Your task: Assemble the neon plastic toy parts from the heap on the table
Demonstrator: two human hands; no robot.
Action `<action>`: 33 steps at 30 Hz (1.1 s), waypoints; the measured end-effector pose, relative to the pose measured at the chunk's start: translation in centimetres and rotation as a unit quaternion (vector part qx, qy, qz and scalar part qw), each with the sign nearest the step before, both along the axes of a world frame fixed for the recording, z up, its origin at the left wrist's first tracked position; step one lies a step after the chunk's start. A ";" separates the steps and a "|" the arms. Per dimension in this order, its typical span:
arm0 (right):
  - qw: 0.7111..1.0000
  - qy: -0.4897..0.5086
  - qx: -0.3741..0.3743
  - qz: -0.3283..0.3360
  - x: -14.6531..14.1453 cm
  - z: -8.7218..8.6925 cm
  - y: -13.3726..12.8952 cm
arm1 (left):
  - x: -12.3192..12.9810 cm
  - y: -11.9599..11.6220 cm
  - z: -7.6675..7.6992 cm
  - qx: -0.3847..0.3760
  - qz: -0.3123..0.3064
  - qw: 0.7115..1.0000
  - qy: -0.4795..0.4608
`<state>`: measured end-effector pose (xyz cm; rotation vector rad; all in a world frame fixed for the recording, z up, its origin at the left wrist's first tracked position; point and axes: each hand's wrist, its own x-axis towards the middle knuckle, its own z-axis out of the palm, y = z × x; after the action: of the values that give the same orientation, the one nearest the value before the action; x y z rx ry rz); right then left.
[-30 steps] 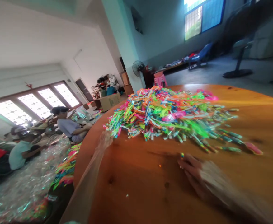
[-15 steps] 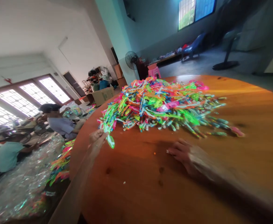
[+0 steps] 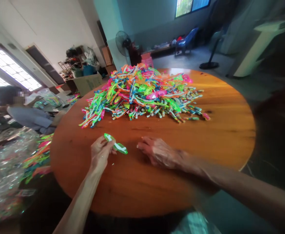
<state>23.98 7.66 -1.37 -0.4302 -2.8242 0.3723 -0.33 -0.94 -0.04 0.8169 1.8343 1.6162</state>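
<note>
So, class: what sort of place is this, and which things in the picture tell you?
Probably a small home workshop for piecework. A heap of bright plastic pieces covers the round wooden table, the left hand holds one green piece, and another person sits among clear bags.

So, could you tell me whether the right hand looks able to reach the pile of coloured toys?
Probably yes: the right hand rests on bare table, nothing between it and the pile.

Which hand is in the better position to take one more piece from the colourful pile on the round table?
Probably the right hand. It rests flat on the table, empty, just in front of the pile. The left hand is busy: its fingers pinch a green piece.
</note>
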 end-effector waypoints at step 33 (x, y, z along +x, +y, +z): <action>0.991 0.096 -0.072 -0.052 -0.9 -1.6 1.9 | 1.0 0.8 0.1 -0.102 -0.287 0.756 0.580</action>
<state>23.05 9.60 -2.99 -0.5390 -2.5862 0.5651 0.69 -0.10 0.09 2.3209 2.0256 0.4026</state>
